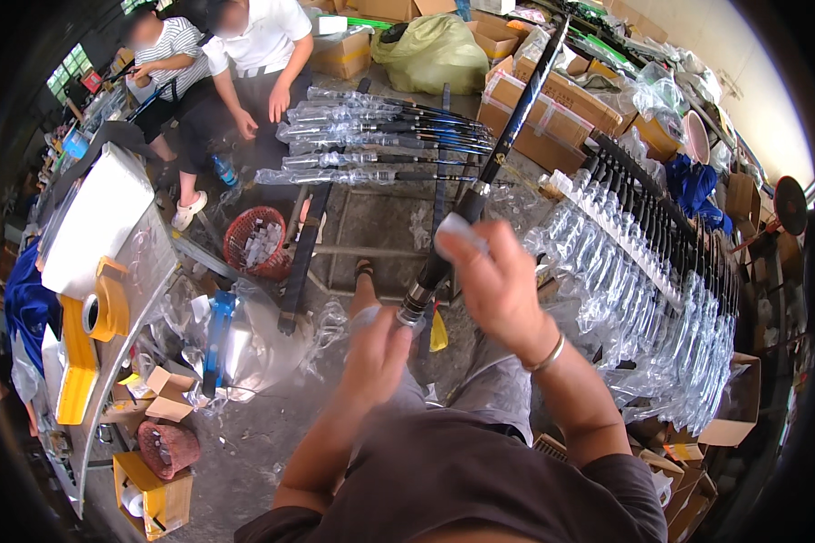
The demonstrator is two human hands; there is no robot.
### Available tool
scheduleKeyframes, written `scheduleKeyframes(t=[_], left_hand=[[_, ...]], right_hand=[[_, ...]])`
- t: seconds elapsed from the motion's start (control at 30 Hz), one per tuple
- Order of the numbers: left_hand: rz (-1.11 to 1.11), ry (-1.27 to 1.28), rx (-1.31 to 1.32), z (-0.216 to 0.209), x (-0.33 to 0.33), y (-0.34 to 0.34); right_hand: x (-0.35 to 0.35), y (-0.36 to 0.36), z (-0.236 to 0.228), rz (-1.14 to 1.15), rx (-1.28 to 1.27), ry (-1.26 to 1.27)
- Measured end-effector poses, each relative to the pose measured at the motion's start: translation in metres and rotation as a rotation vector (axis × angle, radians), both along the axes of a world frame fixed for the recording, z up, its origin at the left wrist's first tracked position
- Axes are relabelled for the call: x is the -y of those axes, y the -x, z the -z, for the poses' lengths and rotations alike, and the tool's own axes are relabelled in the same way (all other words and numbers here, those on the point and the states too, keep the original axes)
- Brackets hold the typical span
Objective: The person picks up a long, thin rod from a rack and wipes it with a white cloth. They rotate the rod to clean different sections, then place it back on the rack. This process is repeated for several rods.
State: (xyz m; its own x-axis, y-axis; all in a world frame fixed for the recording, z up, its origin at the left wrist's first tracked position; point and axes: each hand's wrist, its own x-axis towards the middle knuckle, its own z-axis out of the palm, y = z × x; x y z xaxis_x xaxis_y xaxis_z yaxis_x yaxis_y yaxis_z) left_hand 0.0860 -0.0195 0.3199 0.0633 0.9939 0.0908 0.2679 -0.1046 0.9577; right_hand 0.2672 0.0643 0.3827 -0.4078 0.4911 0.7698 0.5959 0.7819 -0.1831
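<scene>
A red mesh basket (255, 241) is seen on the floor at left, while the butt end of a long black fishing rod (489, 172) is gripped by the left hand (376, 348) and its clear plastic sleeve (457, 231) is pinched by the right hand (493, 281), beside a rack of bagged rods (643, 271).

The fishing rod (507, 136) is black with a silvery metal butt end. The plastic sleeve (457, 231) around it is clear, as are the bags on the black rods (389, 136) stacked farther off. The basket (255, 240) is red mesh. The big sack (433, 52) is yellow-green. The cardboard boxes (552, 118) are brown. The machine (86, 335) is yellow and white. One person's shirt (174, 45) is black-and-white striped; another's shirt (267, 32) is plain white. The cloth (693, 185) is deep blue. The floor (371, 222) is grey.
</scene>
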Motion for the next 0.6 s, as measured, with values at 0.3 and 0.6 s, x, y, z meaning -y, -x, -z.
scheduleKeyframes(t=[0.3,0.6], left_hand=[[-0.279,-0.392,-0.202,0.009,-0.002,-0.006],[-0.329,-0.465,-0.293,0.009,-0.004,-0.001]], right_hand=[[-0.001,-0.002,-0.008,0.093,0.048,-0.033],[-0.006,-0.006,-0.001,0.094,0.061,-0.072]])
